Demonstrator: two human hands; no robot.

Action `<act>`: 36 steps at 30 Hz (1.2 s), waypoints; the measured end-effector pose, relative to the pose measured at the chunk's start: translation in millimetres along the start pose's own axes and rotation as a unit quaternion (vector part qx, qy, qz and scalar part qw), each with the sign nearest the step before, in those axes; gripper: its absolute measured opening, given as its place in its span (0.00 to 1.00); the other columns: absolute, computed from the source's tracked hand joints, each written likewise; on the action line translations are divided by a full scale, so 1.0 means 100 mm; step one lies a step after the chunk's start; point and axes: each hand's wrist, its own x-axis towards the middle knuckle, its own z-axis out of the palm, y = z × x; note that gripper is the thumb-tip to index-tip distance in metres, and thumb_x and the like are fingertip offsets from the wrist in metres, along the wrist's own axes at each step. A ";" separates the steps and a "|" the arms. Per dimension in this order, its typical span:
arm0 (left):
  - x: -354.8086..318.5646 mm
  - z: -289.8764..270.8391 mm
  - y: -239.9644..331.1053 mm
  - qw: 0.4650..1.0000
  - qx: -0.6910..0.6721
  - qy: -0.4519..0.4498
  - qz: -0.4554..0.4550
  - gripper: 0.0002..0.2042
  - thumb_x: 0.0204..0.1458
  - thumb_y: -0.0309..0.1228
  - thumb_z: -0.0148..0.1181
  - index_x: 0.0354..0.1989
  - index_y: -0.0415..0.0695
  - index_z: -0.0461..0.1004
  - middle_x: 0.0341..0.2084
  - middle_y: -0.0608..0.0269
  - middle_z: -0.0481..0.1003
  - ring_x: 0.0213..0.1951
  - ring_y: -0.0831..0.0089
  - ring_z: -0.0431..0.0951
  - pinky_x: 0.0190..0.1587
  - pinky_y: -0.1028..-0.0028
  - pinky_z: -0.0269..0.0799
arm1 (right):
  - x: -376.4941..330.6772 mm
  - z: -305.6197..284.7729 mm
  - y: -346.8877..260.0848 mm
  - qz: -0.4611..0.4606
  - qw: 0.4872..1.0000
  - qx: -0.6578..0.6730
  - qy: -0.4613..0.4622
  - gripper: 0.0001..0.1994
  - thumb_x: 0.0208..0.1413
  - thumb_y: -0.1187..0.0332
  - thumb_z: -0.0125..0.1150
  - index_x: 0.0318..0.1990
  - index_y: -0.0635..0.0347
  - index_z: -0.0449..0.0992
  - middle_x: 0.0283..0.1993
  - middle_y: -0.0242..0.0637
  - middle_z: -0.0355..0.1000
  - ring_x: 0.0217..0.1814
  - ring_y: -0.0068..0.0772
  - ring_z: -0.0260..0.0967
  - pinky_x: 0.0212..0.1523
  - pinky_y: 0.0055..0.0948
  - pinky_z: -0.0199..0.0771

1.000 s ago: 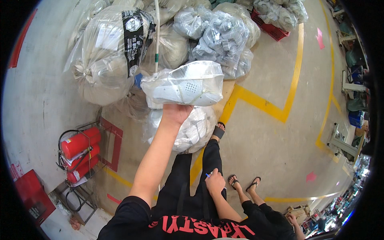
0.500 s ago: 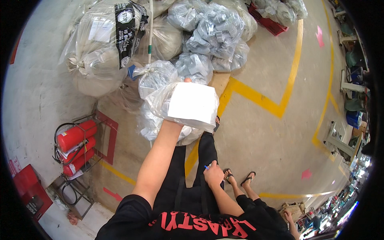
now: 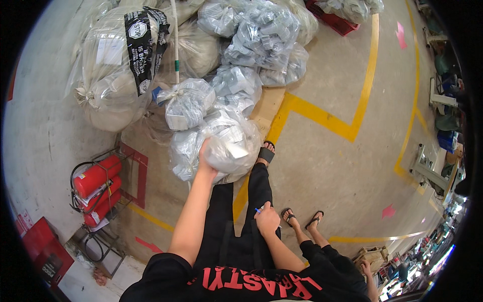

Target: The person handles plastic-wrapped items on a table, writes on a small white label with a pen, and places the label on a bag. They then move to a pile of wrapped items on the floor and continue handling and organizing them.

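Since the previous frame, the small clear bag [image 3: 221,155] has been travelling down and left, and its broad white face is no longer turning up toward me. Now it is showing smaller and tilted, with a paler patch on its right side. It is hanging in front of the big near bag [image 3: 244,126] of whitish pieces; whether the two are touching, I cannot tell.

Grip, left hand [image 3: 203,160]: I am holding the small bag from its left side, palm closing around it; most fingers are hiding behind the plastic. Grip, right hand [image 3: 268,222]: I am clasping a blue pen [image 3: 258,210] near my right thigh, well apart from the bags.

A tied bag [image 3: 190,103] is lying just beyond, and a cardboard sheet [image 3: 267,106] is showing to the right of the heap.

Step in hand, my judgement: I am handling the small bag low over the near end of the heap. Any next move is probably calling for steady support from beneath, since loose plastic may be slipping or snagging, and for keeping the pen clear.
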 end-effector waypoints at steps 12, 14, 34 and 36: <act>0.23 -0.84 -0.20 0.945 0.088 0.239 0.204 0.16 0.55 0.39 0.54 0.37 0.36 0.77 0.34 0.59 0.77 0.36 0.67 0.77 0.42 0.67 0.71 | 0.01 0.03 0.01 0.000 1.000 0.007 0.003 0.16 0.51 0.61 0.68 0.39 0.58 0.68 0.32 0.48 0.76 0.35 0.54 0.78 0.34 0.49 0.78; 0.26 -0.86 -0.19 0.945 0.097 0.238 0.201 0.17 0.56 0.39 0.54 0.38 0.35 0.77 0.34 0.59 0.77 0.36 0.67 0.77 0.42 0.67 0.72 | 0.01 0.03 0.01 0.003 1.000 0.006 -0.002 0.16 0.52 0.60 0.67 0.39 0.58 0.69 0.33 0.48 0.77 0.35 0.54 0.78 0.35 0.50 0.78; 0.41 -1.13 -0.15 0.944 0.151 0.247 0.156 0.21 0.55 0.43 0.57 0.45 0.34 0.72 0.40 0.53 0.75 0.42 0.62 0.76 0.48 0.64 0.71 | 0.04 0.11 -0.08 0.009 1.000 -0.015 0.005 0.14 0.52 0.61 0.65 0.39 0.57 0.69 0.32 0.48 0.76 0.33 0.55 0.78 0.35 0.49 0.78; 0.44 -1.18 -0.16 0.945 0.155 0.252 0.138 0.22 0.55 0.44 0.57 0.46 0.33 0.72 0.41 0.51 0.74 0.43 0.61 0.76 0.49 0.63 0.70 | 0.03 0.10 -0.12 0.007 1.000 -0.020 0.010 0.14 0.52 0.61 0.64 0.39 0.57 0.69 0.32 0.48 0.76 0.33 0.55 0.78 0.34 0.50 0.78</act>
